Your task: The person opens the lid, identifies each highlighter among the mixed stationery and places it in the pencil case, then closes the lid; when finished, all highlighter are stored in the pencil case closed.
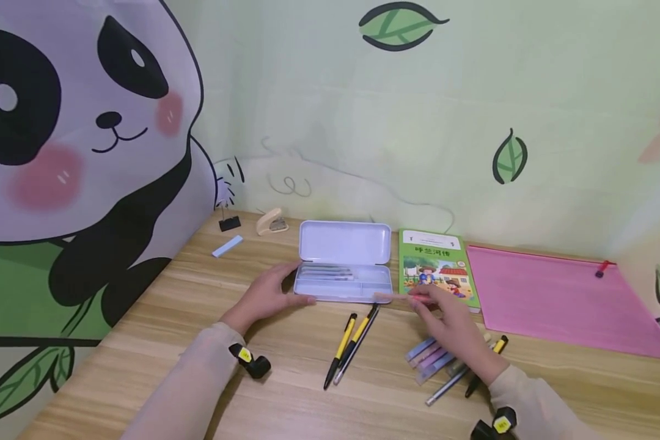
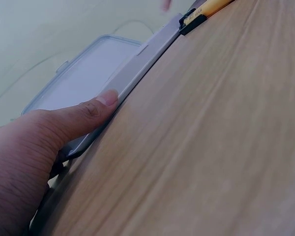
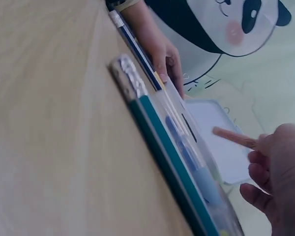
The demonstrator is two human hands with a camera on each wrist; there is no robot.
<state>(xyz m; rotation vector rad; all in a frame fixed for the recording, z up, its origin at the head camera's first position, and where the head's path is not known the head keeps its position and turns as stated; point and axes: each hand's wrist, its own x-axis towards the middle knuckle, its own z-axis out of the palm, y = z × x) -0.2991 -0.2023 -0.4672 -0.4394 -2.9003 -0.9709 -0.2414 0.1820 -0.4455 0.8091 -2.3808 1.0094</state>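
A white pencil case (image 1: pixel 373 276) stands with its lid raised, several slim pens or pencils (image 1: pixel 324 272) in its back left part. My left hand (image 1: pixel 266 296) grips the case's left end, its thumb (image 2: pixel 96 109) along the front wall. Over the case's front right corner, my right hand (image 1: pixel 445 315) pinches a slim pinkish pen-like stick (image 3: pixel 233 138), whose exact kind I cannot tell. Below that hand lie several pastel-coloured pens (image 1: pixel 430 357) and a pencil (image 1: pixel 445 386). Two yellow-and-black pens (image 1: pixel 341 349) and a dark pencil (image 1: pixel 357 345) lie in front of the case.
Right of the case lie a green book (image 1: pixel 437 260) and a pink zip pouch (image 1: pixel 561 299). At the back left are a black binder clip (image 1: pixel 230 223), a beige stapler (image 1: pixel 272 222) and a light blue strip (image 1: pixel 228 246). A painted wall (image 1: pixel 330 122) borders the table's back edge.
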